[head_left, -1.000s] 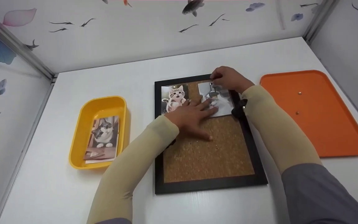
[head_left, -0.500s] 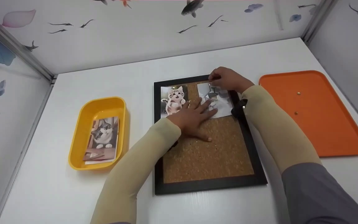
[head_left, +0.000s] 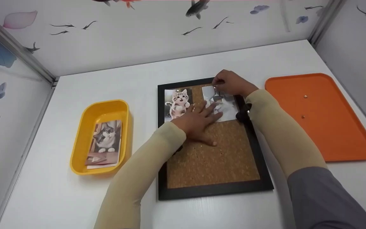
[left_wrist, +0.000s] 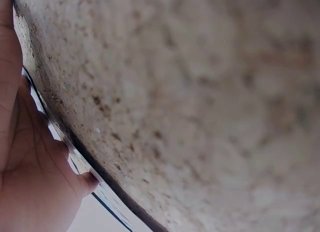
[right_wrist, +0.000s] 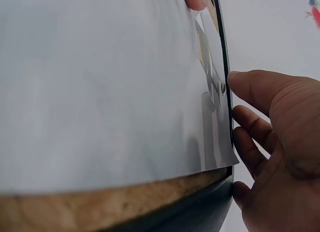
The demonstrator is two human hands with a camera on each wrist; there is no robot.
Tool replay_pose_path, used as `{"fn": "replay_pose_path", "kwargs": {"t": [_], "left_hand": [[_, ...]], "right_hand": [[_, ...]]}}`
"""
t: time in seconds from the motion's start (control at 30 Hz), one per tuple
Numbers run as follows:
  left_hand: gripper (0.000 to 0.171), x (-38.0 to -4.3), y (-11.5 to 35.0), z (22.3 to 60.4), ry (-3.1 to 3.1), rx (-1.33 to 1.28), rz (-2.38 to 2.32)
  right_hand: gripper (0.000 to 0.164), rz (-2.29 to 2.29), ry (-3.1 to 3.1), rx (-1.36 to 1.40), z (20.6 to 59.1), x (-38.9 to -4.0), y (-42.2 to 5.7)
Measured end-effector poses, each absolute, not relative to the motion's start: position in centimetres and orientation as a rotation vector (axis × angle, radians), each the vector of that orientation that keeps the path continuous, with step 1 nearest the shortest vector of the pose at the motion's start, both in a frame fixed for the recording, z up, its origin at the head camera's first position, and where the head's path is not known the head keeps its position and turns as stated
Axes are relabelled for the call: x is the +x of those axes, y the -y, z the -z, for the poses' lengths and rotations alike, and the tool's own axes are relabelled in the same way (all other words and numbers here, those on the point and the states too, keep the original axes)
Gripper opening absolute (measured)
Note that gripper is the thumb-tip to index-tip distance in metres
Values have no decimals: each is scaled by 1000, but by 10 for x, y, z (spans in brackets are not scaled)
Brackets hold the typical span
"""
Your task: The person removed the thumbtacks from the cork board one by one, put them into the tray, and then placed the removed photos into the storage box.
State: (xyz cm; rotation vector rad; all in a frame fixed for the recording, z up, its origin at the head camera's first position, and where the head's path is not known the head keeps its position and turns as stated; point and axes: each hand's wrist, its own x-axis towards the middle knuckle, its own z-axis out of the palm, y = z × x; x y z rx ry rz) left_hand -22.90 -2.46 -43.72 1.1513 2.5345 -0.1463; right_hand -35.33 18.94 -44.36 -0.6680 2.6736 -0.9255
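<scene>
A framed cork board (head_left: pixel 218 162) lies on the table. My left hand (head_left: pixel 197 122) rests on it, fingers spread, fingertips on the lower left of a pale photo (head_left: pixel 229 111) at the board's upper right. In the left wrist view the left hand (left_wrist: pixel 40 182) lies against the cork (left_wrist: pixel 175 117). My right hand (head_left: pixel 232 83) is at that photo's top edge. In the right wrist view, the right thumb tip (right_wrist: pixel 237 81) is close beside a thumbtack (right_wrist: pixel 223 88) in the photo, the other fingers loosely bent along the frame. A kitten photo (head_left: pixel 179 100) sits upper left, partly covered.
Left of the board stands a yellow tray (head_left: pixel 78 143) holding a small stack of photos, a grey-and-white cat photo (head_left: pixel 106 140) on top. An orange tray (head_left: pixel 338 127) at the right bears two thumbtacks, a far thumbtack (head_left: pixel 305 96) and a near thumbtack (head_left: pixel 303 117).
My right hand has shifted slightly left along the photo's top edge, and its fingertips have come a little lower. The left hand stays spread on the photo and board.
</scene>
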Motion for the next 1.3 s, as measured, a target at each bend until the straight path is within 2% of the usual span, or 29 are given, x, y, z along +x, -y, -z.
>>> {"fn": "replay_pose_path", "kwargs": {"t": [0.33,0.63,0.97,1.3], "left_hand": [[106,-229,24,438,-2545,1155,154],[104,-228,24,437,-2529,1141,109],[104,-227,25,437,-2551,1148,133],[105,-228,24,438,-2549,1140,159]], "right_hand": [[6,1043,-2720,-685,456,-358,-192],[6,1080,-2676,-628,456,-354,-192],[13,688,-2869,-625,450,-351,-184],[17,572,-2856,-541,447,-349,-183]]}}
